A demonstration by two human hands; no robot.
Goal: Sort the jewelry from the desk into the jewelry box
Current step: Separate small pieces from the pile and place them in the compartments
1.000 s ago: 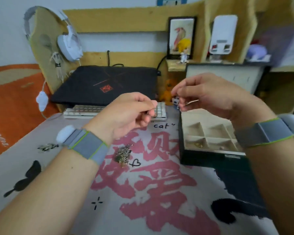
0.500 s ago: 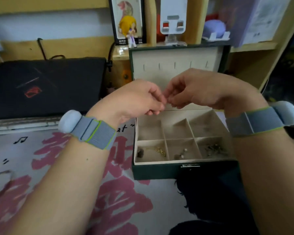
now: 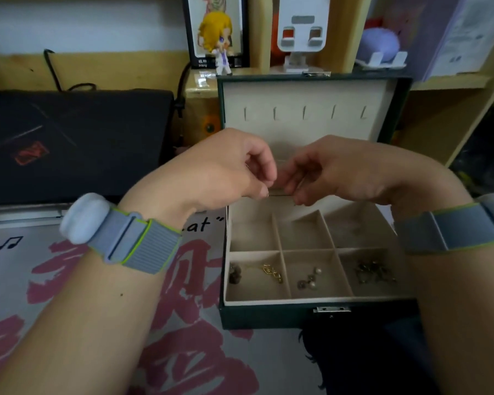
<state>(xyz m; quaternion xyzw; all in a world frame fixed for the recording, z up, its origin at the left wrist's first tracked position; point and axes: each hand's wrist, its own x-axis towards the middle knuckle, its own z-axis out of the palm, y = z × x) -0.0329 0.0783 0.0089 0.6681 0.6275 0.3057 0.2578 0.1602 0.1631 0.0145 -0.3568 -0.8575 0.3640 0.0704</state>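
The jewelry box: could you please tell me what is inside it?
The jewelry box holds a gold piece, pearl beads and a dark tangle in its front row. Both hands hide the back edge.

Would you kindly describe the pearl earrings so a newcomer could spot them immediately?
Find the open dark green jewelry box. The pearl earrings lie in the middle compartment of its front row. Only they have round pale beads; the neighbours hold a gold chain and dark tangled pieces.

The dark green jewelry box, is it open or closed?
Open. The dark green jewelry box has its lid standing upright at the back, and its beige compartments show, three holding jewelry.
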